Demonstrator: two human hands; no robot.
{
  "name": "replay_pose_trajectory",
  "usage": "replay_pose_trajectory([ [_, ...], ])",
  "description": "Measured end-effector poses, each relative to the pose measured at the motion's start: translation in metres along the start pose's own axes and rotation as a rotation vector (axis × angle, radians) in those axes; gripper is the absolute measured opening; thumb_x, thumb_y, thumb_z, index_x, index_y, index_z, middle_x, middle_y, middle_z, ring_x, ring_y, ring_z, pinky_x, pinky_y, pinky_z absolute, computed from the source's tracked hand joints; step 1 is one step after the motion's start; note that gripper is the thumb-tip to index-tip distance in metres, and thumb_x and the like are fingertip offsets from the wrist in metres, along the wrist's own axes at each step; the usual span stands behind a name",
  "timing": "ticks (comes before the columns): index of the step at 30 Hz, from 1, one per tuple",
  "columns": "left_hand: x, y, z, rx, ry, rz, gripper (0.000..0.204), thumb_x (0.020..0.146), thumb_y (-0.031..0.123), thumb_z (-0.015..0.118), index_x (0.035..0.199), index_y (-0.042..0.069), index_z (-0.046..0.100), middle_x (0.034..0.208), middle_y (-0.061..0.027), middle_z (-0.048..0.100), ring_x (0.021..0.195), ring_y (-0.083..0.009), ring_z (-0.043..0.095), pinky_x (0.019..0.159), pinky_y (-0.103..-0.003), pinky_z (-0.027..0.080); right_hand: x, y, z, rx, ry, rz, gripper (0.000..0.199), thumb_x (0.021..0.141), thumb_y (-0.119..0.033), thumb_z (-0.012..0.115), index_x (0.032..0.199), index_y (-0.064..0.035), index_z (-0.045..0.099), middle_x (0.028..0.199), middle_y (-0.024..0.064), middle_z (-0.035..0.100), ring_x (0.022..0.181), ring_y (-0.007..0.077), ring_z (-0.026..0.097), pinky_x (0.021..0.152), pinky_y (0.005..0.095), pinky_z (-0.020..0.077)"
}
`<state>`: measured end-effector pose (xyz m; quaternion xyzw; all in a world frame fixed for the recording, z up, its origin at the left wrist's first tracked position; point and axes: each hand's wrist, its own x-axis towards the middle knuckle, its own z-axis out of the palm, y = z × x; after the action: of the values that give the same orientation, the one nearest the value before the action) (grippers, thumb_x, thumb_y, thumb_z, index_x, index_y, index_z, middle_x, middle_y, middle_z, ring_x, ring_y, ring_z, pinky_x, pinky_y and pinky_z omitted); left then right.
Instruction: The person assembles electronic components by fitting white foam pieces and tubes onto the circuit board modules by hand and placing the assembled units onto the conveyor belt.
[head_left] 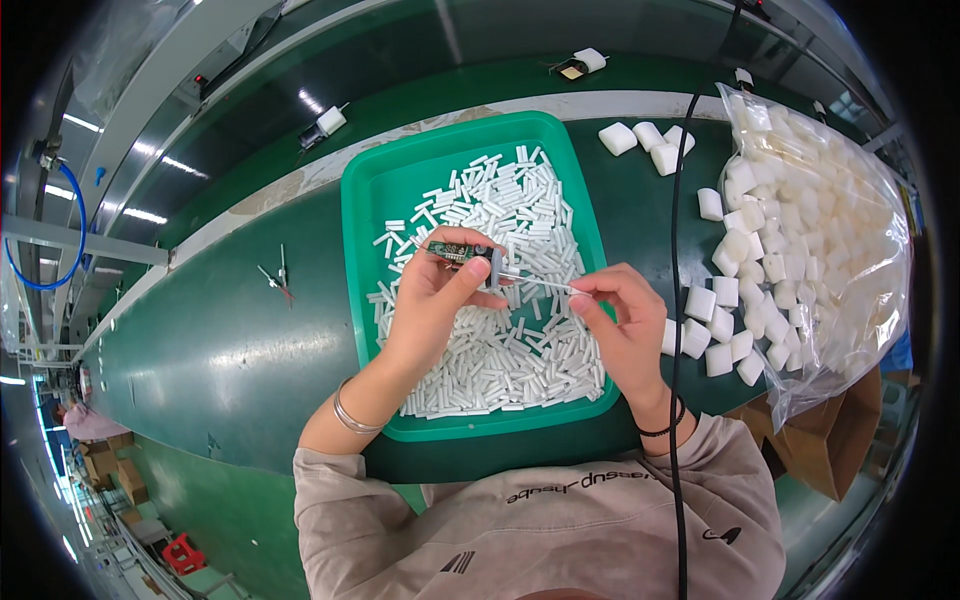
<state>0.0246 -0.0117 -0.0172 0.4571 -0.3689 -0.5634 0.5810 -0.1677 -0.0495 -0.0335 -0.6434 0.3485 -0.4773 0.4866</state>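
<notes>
Over a green tray (361, 215), my left hand (440, 285) grips a small circuit board assembly (462, 253) with a round, pale grey part at its right end. Thin white leads run from that part toward the right. My right hand (622, 305) pinches the far end of the leads between thumb and forefinger, next to the tray's right rim. Whether a small sleeve sits in that pinch is too small to tell. Many short white tubes (500, 370) lie loose in the tray below both hands.
Right of the tray, white rounded caps (720, 325) spill from a clear plastic bag (820, 230). A black cable (676, 250) hangs across the view there. Small assemblies with white housings (330, 121) lie beyond the tray. Tweezers-like metal pieces (278, 275) rest at left. A cardboard box (835, 435) stands below the bag.
</notes>
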Motion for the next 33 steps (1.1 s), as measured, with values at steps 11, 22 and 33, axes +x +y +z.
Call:
replay_pose_trajectory([
  [11,-0.001,-0.002,0.002,0.122,-0.064,0.096,0.021,0.085,0.015,0.05,0.101,0.002,0.045,0.097,-0.0112,0.053,0.08,-0.0185,0.058,0.065,-0.028,0.051,0.003,0.0,-0.005,-0.136,0.038,-0.029,0.013,0.069,0.0,0.065,0.082,-0.001,0.063,0.072,0.0073,0.057,0.061,0.0131,0.055,0.057,0.0216,0.0431],
  [22,-0.009,0.003,0.013,0.271,-0.204,0.009,0.038,0.069,-0.004,0.066,0.101,0.005,0.049,0.102,-0.0037,0.053,0.091,-0.0112,0.052,0.075,-0.025,0.047,-0.002,-0.002,0.002,-0.129,-0.025,-0.029,0.01,0.07,0.001,0.064,0.08,-0.0005,0.062,0.074,0.0081,0.058,0.064,0.0148,0.056,0.059,0.0226,0.0441],
  [33,-0.006,0.001,0.011,0.269,-0.138,0.061,0.055,0.062,-0.006,0.069,0.11,0.005,0.044,0.097,-0.0054,0.054,0.09,-0.0137,0.055,0.077,-0.026,0.046,-0.002,-0.003,0.002,-0.192,-0.063,-0.154,0.014,0.066,0.001,0.067,0.079,-0.0024,0.062,0.068,0.0069,0.057,0.059,0.017,0.054,0.053,0.0251,0.0423],
])
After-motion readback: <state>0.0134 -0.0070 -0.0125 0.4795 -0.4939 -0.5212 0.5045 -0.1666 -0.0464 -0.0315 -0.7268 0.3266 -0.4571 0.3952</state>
